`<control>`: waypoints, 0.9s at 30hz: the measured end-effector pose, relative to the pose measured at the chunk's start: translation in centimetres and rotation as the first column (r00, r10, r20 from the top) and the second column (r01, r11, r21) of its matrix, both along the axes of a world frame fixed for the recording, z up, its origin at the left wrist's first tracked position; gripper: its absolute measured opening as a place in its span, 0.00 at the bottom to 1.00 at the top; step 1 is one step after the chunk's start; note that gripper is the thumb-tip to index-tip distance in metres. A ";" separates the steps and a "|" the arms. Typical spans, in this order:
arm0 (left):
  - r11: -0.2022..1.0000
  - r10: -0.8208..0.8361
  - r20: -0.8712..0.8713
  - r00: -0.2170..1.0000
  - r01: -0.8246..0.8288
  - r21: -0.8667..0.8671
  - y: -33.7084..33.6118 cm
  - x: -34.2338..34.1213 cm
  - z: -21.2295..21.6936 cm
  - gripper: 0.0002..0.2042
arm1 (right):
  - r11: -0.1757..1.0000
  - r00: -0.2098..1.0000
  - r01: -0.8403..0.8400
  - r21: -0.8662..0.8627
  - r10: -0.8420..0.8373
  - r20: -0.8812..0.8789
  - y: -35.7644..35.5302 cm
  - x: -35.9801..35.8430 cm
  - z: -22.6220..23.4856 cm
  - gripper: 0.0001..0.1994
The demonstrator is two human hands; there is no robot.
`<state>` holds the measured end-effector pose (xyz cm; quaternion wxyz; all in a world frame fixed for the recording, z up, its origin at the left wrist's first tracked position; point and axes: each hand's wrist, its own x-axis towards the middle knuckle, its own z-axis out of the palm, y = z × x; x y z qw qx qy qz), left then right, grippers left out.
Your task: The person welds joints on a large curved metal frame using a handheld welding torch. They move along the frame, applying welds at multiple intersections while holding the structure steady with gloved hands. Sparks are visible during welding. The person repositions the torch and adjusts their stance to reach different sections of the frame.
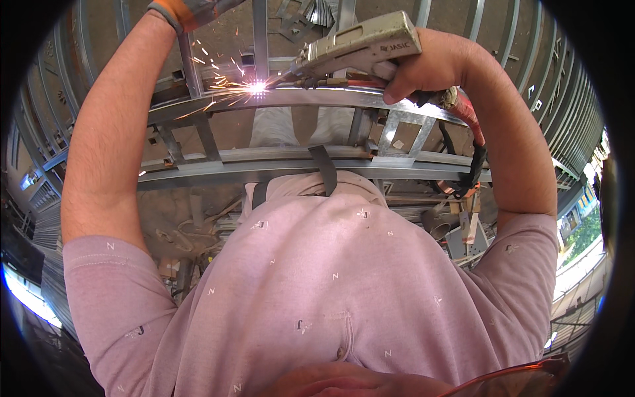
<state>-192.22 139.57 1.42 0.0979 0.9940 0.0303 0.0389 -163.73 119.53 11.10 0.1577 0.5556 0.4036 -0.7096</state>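
My bare right hand (433, 63) is wrapped round the grip of an olive-beige welding gun (360, 43). The gun points left, and its tip meets a metal frame (317, 98) at a bright white-violet arc (256, 87). Orange sparks fly from that spot, mostly up and to the left. At the upper left edge, my left hand (192, 13) wears an orange and grey glove. It is close to the frame's upright bars, but its fingers are cut off by the picture's edge, so what it touches is hidden.
A red and black cable (473, 126) hangs from the gun down the right side. Long metal bars (569, 119) line the right, with more bars (73, 53) on the left. Scrap pieces (294, 20) lie on the floor beyond. A lower frame rail (251, 172) crosses before my waist.
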 end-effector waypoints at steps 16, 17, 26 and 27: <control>1.000 -0.009 0.041 0.999 0.009 0.012 0.1 0.0 -0.7 0.24 | 1.000 0.997 -0.024 -0.006 0.025 0.075 0.1 0.4 0.6 0.22; 1.000 -0.014 0.033 0.999 0.014 0.006 0.1 0.1 -0.5 0.23 | 1.000 0.997 -0.025 -0.006 0.025 0.067 0.0 0.5 0.4 0.22; 0.997 -0.032 0.064 0.997 0.036 -0.063 0.0 0.3 0.5 0.22 | 1.000 0.998 -0.022 0.019 0.021 0.066 -0.2 1.0 0.6 0.23; 0.996 -0.032 0.065 0.997 0.037 -0.078 0.0 0.3 0.5 0.22 | 0.999 0.998 -0.030 0.020 0.029 0.055 -0.1 1.0 0.5 0.24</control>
